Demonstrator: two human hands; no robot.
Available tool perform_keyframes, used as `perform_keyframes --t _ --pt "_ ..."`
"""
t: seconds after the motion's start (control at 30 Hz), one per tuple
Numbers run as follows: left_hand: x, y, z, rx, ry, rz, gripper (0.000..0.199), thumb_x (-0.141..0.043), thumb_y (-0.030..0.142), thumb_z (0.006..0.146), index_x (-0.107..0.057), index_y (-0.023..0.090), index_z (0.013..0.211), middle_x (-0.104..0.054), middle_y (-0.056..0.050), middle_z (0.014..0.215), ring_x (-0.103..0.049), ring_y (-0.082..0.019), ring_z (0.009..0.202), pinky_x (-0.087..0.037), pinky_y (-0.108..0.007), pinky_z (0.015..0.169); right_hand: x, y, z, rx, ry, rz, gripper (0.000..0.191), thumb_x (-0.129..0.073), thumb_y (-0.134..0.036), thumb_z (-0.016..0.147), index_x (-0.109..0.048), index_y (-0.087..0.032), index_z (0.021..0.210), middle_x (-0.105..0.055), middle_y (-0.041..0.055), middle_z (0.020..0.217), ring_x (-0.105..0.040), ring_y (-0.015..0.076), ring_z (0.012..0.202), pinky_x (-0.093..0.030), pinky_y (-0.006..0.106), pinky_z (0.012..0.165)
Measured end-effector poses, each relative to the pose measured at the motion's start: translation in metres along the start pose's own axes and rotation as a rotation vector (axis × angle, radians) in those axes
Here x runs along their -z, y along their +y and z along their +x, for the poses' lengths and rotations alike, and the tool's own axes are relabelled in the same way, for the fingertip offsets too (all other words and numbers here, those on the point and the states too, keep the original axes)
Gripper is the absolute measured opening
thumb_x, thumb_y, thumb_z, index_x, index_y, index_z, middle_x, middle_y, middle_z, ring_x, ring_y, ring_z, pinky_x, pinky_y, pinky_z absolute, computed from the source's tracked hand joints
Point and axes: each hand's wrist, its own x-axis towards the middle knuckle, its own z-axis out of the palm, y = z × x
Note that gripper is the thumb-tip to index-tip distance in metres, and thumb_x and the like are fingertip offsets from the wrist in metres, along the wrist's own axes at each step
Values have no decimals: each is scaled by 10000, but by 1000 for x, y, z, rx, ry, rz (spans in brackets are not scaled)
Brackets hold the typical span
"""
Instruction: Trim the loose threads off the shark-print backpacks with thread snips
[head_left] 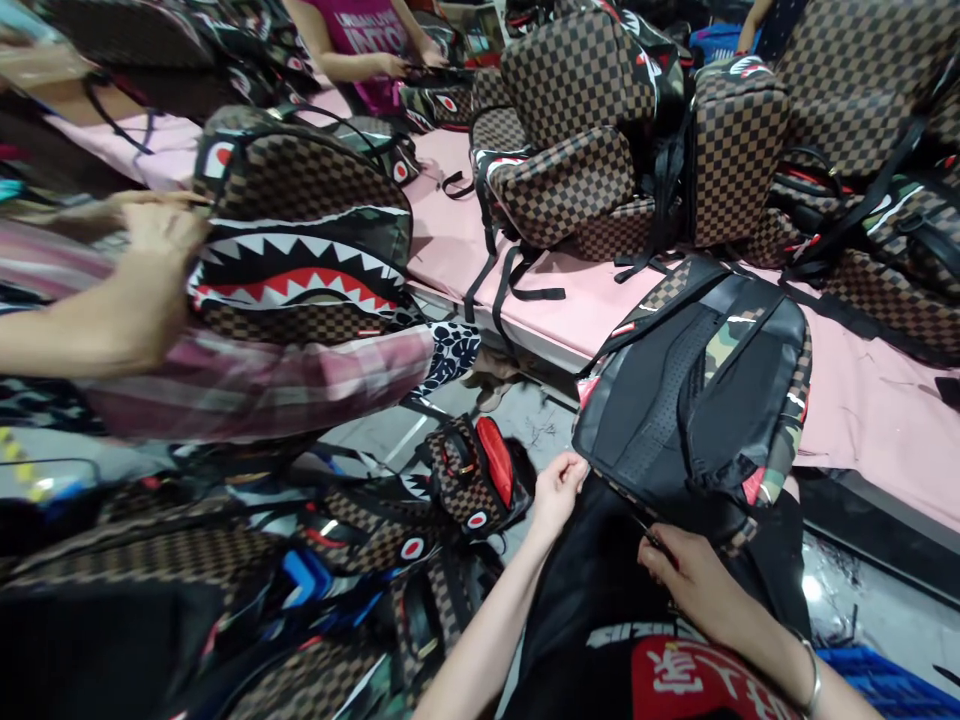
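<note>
A backpack (637, 400) lies back side up on my lap and against the table edge, with its black padded panel and straps showing. It has brown checkered and camouflage sides. My left hand (562, 487) is closed at its near left corner, fingers pinched on the edge there. Close to the bag's near edge, my right hand (690, 570) is wrapped around a small dark tool (658, 545) with a thin tip, like thread snips. Most of that tool is hidden by the fingers. The tip points toward the bag's near seam.
A pink-covered table (870, 400) runs across, piled with checkered backpacks (570, 190). To the left, a co-worker's hand (161, 235) touches a shark-mouth backpack (300, 230) on their lap. More bags (472, 470) lie heaped at lower left. Another person (367, 50) stands behind the table.
</note>
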Motion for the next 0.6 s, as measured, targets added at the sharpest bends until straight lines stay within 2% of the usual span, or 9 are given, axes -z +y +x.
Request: perform_keyframes --t 0.13,0.2,0.3,0.4,0.5,0.6 --pt "-16 18 -18 -14 -115 -2 213 -621 354 695 -584 150 642 -478 41 520 -365 -67 452 -287 -207 477 5 13 -15 -45 257 -117 210 -391 -319 897 -559 -205 844 -639 49 820 -609 180 766 -444 253 676" --pt "-28 26 -24 -61 -227 37 209 -606 337 718 -583 156 616 -481 31 538 -386 -74 465 -309 -214 495 18 22 -25 -121 427 -178 212 -405 -345 891 -569 -214 861 -662 52 818 -629 188 758 -453 253 670" --pt "-43 31 -29 -142 -456 129 219 -568 328 759 -593 166 613 -504 10 592 -440 -91 499 -349 -222 524 43 41 -39 -240 665 -236 252 -402 -389 890 -575 -210 852 -676 50 765 -636 184 689 -459 253 638" --pt "-52 25 -33 -135 -558 205 200 -544 334 774 -629 180 679 -527 -4 672 -463 -90 498 -359 -218 507 61 59 -51 -283 834 -258 290 -407 -416 878 -581 -184 894 -677 70 782 -635 199 707 -476 283 653" --pt "-55 11 -37 -106 -567 258 166 -533 304 768 -646 189 729 -519 3 682 -466 -84 476 -364 -215 497 57 67 -60 -273 853 -305 274 -446 -402 849 -582 -175 922 -665 82 880 -625 213 795 -479 316 710" --pt "-55 -1 -40 -104 -550 282 148 -524 260 753 -655 199 786 -535 2 711 -464 -78 463 -367 -217 496 38 65 -61 -257 708 -321 274 -476 -345 830 -528 -186 1047 -645 71 949 -613 203 830 -477 314 724"
